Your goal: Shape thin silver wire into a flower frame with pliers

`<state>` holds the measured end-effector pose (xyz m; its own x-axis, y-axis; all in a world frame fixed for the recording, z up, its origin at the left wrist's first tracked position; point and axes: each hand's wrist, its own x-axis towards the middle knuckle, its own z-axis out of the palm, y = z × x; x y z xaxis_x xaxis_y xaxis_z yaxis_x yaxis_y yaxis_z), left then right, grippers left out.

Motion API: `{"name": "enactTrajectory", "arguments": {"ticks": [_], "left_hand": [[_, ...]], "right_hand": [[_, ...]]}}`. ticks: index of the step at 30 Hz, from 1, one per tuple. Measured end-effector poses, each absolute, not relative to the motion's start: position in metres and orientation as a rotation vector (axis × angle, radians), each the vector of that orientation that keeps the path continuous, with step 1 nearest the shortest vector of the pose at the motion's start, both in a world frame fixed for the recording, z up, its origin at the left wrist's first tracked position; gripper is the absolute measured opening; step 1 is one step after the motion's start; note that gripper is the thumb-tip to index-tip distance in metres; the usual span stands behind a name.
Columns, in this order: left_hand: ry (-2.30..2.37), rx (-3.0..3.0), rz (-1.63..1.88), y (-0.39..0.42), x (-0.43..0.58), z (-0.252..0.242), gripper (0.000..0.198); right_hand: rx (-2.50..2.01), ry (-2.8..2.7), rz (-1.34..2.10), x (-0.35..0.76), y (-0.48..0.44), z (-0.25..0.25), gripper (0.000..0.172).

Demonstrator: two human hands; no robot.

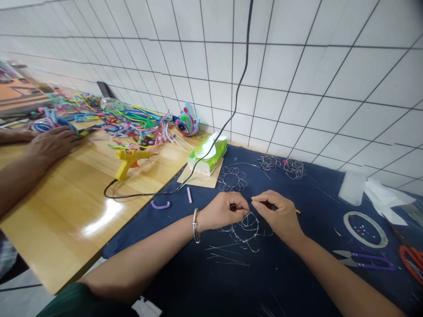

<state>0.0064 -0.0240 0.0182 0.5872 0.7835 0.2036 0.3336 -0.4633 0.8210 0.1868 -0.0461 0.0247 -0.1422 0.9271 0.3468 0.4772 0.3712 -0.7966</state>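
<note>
Over a dark blue cloth, my left hand (226, 210) is closed, thumb and fingers pinching the upper edge of a wire flower (243, 241). This flower is a thin ring with looped petals and small pinkish beads, and it hangs just below my fingertips. My right hand (279, 216) sits close by on the right, thumb and forefinger pinched on a thin wire end at the top of the same flower. Short loose wires (228, 259) lie under the hands. Beyond them rests a second wire flower (232, 179), flat on the cloth.
Tissue pack (209, 154) and yellow glue gun (130, 163) lie ahead-left, with a black cord (236, 97) crossing. Purple snips (366, 259), red-handled scissors (411, 262) and a white ring of beads (348, 220) are right. A co-worker's hand (54, 143) works left near pipe cleaners (132, 121).
</note>
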Motion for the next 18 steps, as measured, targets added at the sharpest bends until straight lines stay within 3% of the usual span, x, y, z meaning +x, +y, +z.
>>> {"name": "enactTrajectory", "arguments": {"ticks": [18], "left_hand": [[0.921,1.995,0.707,-0.0249,0.0071,0.0121,0.011]], "right_hand": [[-1.183,-1.854,0.73,0.1873,-0.0447,0.0257,0.011]]}}
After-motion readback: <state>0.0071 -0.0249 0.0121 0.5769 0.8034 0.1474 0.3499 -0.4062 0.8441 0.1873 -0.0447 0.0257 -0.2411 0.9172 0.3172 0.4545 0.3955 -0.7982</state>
